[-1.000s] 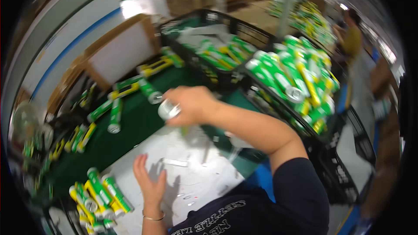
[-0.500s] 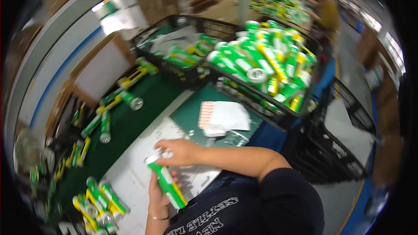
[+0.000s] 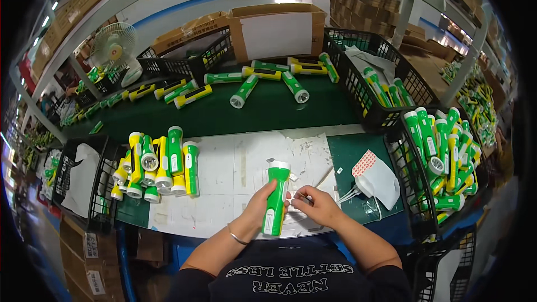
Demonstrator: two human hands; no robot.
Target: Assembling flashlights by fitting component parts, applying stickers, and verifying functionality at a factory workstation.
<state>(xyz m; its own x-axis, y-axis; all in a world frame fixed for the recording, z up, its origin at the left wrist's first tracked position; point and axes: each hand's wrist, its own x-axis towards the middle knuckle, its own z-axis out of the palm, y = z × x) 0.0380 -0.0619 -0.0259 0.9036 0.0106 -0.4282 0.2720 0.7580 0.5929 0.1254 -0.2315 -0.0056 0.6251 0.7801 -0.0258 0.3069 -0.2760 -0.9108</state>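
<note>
Flashlight in hand: our green one [image 3: 273, 210] is up over the near part of the white sheet [image 3: 218, 156], right in front of our shirt [image 3: 291, 277].
Left hand: ours [image 3: 257, 207] is clamped round the barrel, fingers wrapped, thumb on top. Guessing we grab there because it's slimmer than the lamp head [image 3: 278, 166], which stays uncovered that way.
Right hand: this one [image 3: 316, 207] is just beside the barrel, fingers curled in. Can't tell if the tips meet or pinch anything, sorry.
Pointing: wide white-rimmed end faces away from us, toward the dark green belt [image 3: 313, 117]; tail end comes back at our belly.
Long axis: basically near-to-far, far end leaning a touch right.
Stashes: pile of flashlights [image 3: 175, 151] to our left, loaded black crate [image 3: 411, 190] to our right, both probably there for easy reach.
</note>
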